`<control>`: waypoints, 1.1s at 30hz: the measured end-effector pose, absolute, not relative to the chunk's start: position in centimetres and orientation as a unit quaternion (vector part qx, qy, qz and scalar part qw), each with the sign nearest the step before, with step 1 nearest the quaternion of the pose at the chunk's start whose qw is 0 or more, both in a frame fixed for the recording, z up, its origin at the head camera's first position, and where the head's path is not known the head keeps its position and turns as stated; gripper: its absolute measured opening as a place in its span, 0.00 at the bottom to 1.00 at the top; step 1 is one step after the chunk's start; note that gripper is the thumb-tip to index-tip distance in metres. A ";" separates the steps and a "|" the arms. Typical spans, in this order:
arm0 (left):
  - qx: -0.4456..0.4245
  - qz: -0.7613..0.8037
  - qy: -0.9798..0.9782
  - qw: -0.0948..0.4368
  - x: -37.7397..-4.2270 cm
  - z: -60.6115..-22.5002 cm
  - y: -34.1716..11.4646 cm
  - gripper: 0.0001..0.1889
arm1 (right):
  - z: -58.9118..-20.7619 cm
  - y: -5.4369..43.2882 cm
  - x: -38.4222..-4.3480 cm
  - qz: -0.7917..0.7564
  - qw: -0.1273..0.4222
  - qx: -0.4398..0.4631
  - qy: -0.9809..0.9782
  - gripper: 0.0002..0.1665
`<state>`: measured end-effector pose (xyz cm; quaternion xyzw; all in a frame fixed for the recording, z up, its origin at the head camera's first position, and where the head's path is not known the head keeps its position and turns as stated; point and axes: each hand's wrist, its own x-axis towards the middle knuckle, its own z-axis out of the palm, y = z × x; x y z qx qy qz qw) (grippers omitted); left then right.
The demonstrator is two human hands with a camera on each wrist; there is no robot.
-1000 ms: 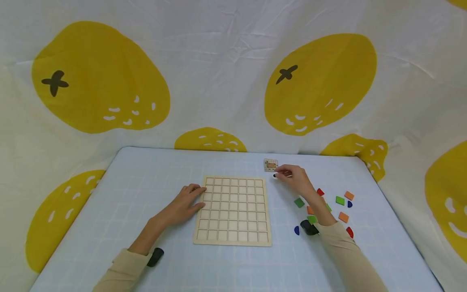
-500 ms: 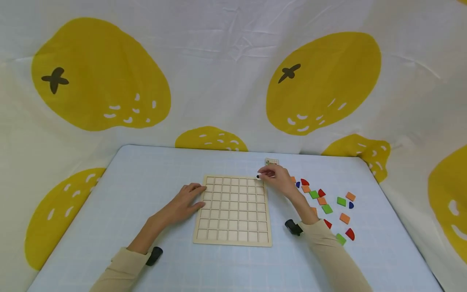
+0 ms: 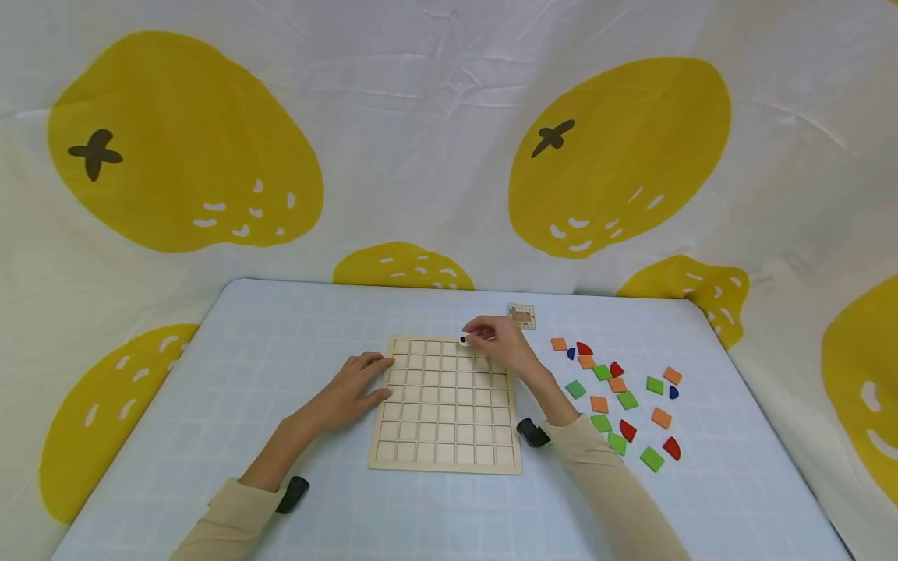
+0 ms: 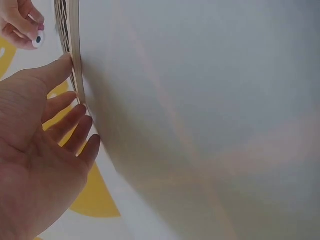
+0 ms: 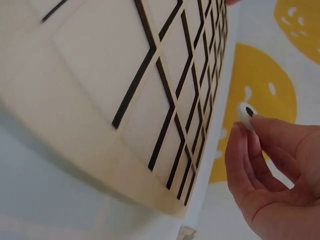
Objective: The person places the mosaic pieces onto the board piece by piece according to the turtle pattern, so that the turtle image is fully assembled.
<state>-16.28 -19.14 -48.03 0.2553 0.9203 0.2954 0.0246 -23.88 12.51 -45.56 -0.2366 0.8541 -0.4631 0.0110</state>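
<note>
A wooden grid board (image 3: pixel 447 409) with square cells lies flat on the table. My left hand (image 3: pixel 348 392) rests at its left edge, thumb and fingertips touching the rim, fingers loosely extended; the left wrist view shows this hand (image 4: pixel 45 120) against the board's side. Above the board's far edge, right of its middle, my right hand (image 3: pixel 500 340) pinches a small round white piece with a black dot (image 3: pixel 464 340) between thumb and fingers. In the right wrist view that white eye-like piece (image 5: pixel 246 114) is held off the board's surface.
Right of the board lie scattered flat pieces: green squares (image 3: pixel 652 459), orange squares (image 3: pixel 661 418), red quarter-circles (image 3: pixel 627 431) and blue half-circles (image 3: pixel 673 393). A small patterned card (image 3: pixel 521 315) lies beyond the board's far right corner. A fabric with yellow fruit shapes hangs behind the table.
My right hand has moved left with the white piece, from near the patterned card to above the board's far edge. The left hand has stayed at the board's left edge.
</note>
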 end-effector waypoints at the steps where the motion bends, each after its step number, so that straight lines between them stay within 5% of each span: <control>1: 0.255 0.294 0.921 0.025 -16.3 -48.0 -19.2 0.29 | -45.6 12.2 -23.9 -0.464 0.013 -0.237 0.853 0.10; 33: 0.268 0.320 0.908 0.041 -16.2 -48.2 -20.3 0.29 | -45.8 4.3 -22.6 -0.451 0.061 -0.273 0.848 0.08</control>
